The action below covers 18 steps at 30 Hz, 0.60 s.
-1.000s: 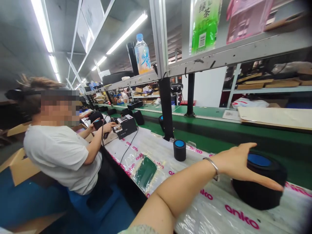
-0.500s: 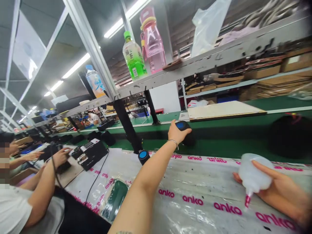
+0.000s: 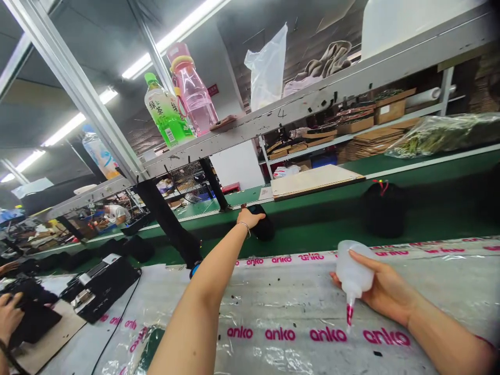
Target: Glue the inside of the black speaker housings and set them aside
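At green belt [image 3: 320,229] | left hand [image 3: 248,217] gripping 1 black cylinder [image 3: 264,229] | right hand [image 3: 386,292] clasping squeeze bottle [image 3: 349,266]

Single head-worn view, forward and down, close over plastic-covered worktable [image 3: 289,297]

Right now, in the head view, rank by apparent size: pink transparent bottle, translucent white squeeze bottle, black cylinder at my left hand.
Largest: pink transparent bottle
Middle: white squeeze bottle
Smallest: black cylinder, partly hidden
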Each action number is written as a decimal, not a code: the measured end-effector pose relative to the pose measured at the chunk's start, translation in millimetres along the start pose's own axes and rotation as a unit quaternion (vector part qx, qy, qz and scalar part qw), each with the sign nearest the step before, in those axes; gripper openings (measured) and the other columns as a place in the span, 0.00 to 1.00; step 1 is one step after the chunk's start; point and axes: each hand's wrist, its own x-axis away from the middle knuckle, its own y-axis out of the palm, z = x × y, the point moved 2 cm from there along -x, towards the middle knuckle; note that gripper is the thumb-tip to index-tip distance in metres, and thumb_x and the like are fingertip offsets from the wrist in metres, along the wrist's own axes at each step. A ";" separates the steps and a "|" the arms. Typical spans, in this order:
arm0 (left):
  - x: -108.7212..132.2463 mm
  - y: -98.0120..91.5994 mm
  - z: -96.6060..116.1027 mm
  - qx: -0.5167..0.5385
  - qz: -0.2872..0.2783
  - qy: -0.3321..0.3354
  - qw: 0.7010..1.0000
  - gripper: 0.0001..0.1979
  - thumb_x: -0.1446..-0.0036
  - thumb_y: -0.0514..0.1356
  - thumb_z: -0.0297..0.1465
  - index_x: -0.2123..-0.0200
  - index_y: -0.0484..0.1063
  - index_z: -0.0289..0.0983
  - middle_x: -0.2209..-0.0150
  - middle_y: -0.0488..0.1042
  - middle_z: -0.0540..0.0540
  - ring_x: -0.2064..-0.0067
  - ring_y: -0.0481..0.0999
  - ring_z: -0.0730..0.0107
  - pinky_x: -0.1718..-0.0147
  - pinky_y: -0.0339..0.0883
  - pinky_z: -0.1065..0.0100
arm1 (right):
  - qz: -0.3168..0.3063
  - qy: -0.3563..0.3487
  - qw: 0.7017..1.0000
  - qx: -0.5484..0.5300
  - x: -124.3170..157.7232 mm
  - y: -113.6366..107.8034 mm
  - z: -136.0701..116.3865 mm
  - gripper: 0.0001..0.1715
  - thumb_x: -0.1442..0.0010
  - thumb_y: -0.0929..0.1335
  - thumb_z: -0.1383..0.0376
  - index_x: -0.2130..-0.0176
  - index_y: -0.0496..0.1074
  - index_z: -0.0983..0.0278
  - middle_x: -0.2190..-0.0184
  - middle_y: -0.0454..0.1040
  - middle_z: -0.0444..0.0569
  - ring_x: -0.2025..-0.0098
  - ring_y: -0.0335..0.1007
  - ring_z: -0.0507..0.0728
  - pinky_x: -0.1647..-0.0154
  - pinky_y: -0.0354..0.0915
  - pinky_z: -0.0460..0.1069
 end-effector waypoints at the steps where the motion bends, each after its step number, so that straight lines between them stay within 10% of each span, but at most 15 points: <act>1: -0.4 -0.3 1.4 -0.008 -0.005 0.003 1.000 0.20 0.37 0.59 0.38 0.45 0.66 0.35 0.46 0.68 0.40 0.48 0.72 0.59 0.50 0.71 0.53 | -0.001 0.001 1.000 0.000 0.6 0.4 0.0 0.35 0.48 0.72 0.68 0.43 0.59 0.65 0.59 0.69 0.56 0.63 0.72 0.62 0.65 0.74 0.55; 11: 21.8 -22.8 20.6 -0.063 0.044 0.028 0.997 0.31 0.45 0.66 0.39 0.42 0.63 0.34 0.40 0.61 0.35 0.38 0.62 0.46 0.42 0.60 0.43 | -0.020 0.000 1.000 0.008 -0.1 0.7 1.5 0.34 0.44 0.71 0.65 0.42 0.56 0.66 0.61 0.68 0.54 0.63 0.72 0.60 0.60 0.73 0.56; 14: 54.3 -32.6 29.7 -0.041 0.072 0.119 0.989 0.37 0.52 0.69 0.35 0.41 0.60 0.35 0.37 0.56 0.33 0.34 0.54 0.42 0.37 0.53 0.46 | -0.028 -0.002 1.000 0.011 -0.2 1.8 1.7 0.32 0.40 0.69 0.63 0.41 0.56 0.66 0.61 0.68 0.53 0.62 0.70 0.57 0.59 0.72 0.55; 18: 124.7 -17.0 18.5 0.022 0.008 0.272 0.962 0.30 0.47 0.63 0.32 0.42 0.60 0.42 0.41 0.64 0.43 0.42 0.68 0.62 0.44 0.65 0.62 | -0.037 -0.003 0.999 0.009 -1.8 3.5 4.2 0.25 0.33 0.64 0.57 0.43 0.61 0.69 0.56 0.66 0.53 0.57 0.67 0.53 0.56 0.70 0.52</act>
